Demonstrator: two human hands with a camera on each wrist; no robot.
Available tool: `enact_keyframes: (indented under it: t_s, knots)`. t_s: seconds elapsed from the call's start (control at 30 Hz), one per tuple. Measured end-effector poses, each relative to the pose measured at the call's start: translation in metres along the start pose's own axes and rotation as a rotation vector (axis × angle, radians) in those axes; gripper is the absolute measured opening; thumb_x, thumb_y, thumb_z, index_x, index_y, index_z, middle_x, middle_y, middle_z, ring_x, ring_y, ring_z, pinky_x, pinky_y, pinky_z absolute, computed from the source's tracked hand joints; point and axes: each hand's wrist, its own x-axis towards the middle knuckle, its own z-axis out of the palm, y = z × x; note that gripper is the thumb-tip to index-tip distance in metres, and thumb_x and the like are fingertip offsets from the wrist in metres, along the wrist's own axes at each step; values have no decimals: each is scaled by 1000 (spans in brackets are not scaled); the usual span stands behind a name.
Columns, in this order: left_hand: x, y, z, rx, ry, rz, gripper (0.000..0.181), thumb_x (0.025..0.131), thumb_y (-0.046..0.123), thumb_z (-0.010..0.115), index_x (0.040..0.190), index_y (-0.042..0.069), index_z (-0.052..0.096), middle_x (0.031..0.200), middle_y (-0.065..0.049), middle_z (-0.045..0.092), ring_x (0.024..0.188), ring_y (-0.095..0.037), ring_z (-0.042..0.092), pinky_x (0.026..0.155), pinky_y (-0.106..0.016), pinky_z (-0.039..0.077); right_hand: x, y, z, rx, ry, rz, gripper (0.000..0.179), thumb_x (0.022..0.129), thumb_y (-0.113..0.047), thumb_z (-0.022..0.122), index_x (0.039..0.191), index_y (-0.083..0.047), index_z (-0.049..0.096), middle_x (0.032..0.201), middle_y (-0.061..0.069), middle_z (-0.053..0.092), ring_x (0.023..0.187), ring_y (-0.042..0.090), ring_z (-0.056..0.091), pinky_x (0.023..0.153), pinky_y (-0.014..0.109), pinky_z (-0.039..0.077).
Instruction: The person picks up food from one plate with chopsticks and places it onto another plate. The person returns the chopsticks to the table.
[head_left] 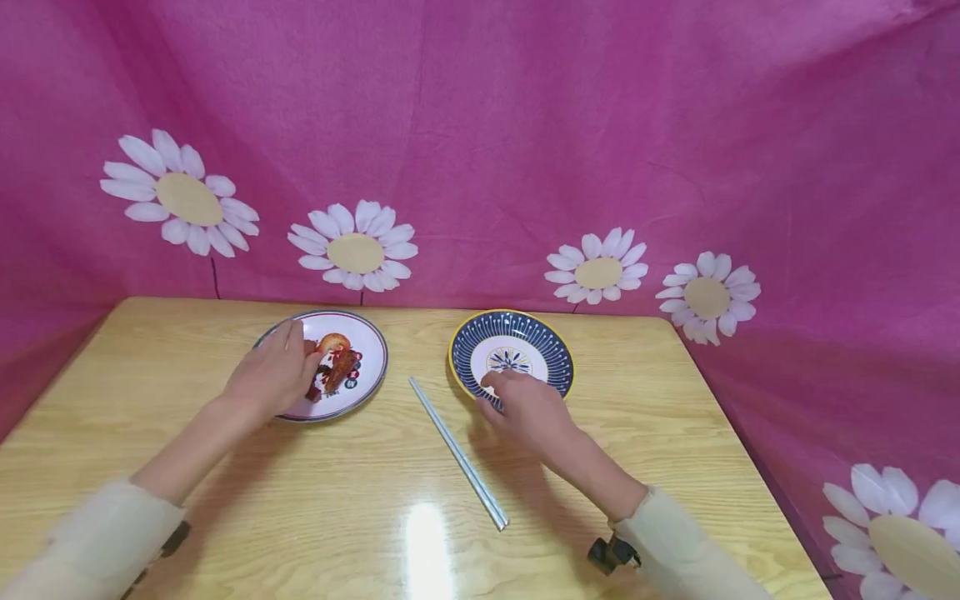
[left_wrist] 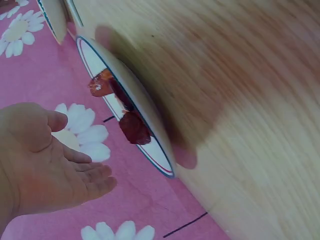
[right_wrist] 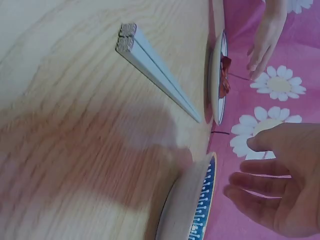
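My left hand (head_left: pixel 276 372) hovers above the left side of a white plate (head_left: pixel 372 367) with dark and red rim lines. On that plate lie several reddish-brown food pieces (head_left: pixel 342 369), also visible in the left wrist view as glossy food pieces (left_wrist: pixel 135 129). The left fingers are relaxed and hold nothing. My right hand (head_left: pixel 531 412) is over the near edge of a blue-patterned dish (head_left: pixel 553 353) with a yellow rim. Its fingers are loosely bent, apart from the dish (right_wrist: pixel 206 200) in the right wrist view. Between the hands lies a pair of silver chopsticks (head_left: pixel 457 452).
The wooden table (head_left: pixel 337 508) carries both dishes near its far edge. Behind it hangs a pink cloth (head_left: pixel 480 150) printed with white daisies, which also runs down the right side. A bright reflection shows on the near tabletop.
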Motion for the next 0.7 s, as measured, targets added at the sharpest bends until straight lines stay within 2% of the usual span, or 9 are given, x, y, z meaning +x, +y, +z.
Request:
enact_keyframes:
  t_s: [0.2, 0.33, 0.47, 0.57, 0.7]
  knots:
    - [-2, -10, 2, 0, -29, -27, 58, 104, 20, 46, 132, -28, 31, 134, -44, 37, 126, -56, 38, 102, -64, 35, -1, -6, 7, 58, -74, -22, 11, 91, -20, 69, 95, -9, 69, 78, 4, 67, 74, 26, 67, 62, 45, 53]
    - [-2, -15, 3, 4, -36, -42, 56, 103, 20, 47, 128, -28, 34, 128, -44, 40, 121, -57, 41, 98, -65, 38, -3, -7, 10, 85, -119, -30, 9, 91, -18, 67, 91, -8, 68, 75, 2, 65, 70, 24, 66, 63, 43, 53]
    - [-2, -21, 4, 14, -45, -52, 57, 103, 20, 45, 129, -28, 33, 128, -44, 40, 121, -57, 41, 97, -66, 38, -5, -9, 13, 126, -176, -13, 11, 92, -19, 64, 89, -9, 67, 68, -3, 60, 65, 18, 60, 62, 40, 51]
    - [-3, -24, 5, 18, -56, -53, 53, 103, 20, 45, 127, -26, 36, 125, -43, 42, 117, -57, 43, 93, -67, 40, -7, -11, 14, 159, -213, 10, 17, 93, -21, 63, 77, -12, 62, 59, -7, 50, 59, 14, 52, 57, 37, 47]
    - [-4, -29, 7, 6, -69, -77, 47, 103, 19, 45, 121, -23, 40, 120, -41, 44, 112, -55, 46, 86, -67, 43, -11, -11, 16, 156, -245, 34, 29, 93, -24, 63, 66, -17, 54, 56, -8, 45, 56, 13, 47, 54, 34, 44]
